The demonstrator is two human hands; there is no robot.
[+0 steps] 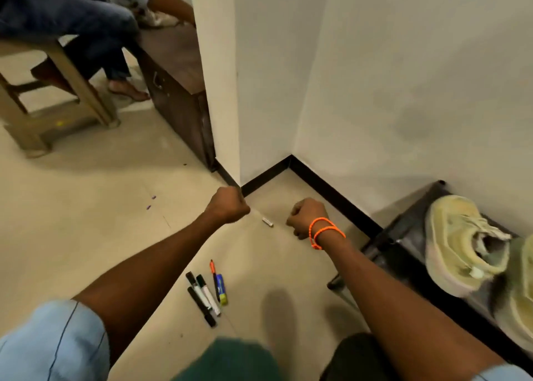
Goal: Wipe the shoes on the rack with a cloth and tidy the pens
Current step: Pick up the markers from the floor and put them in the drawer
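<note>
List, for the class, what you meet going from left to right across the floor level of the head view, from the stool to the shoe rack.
Wooden stool → dark wooden cabinet → left hand → small white cap-like piece on the floor → right hand → shoe rack → pale yellow shoe.

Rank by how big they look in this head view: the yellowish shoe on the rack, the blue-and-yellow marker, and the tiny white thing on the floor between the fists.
1. Yellowish shoe, though it sits nearer the camera.
2. Blue-and-yellow marker.
3. Small white thing, farthest away.
</note>
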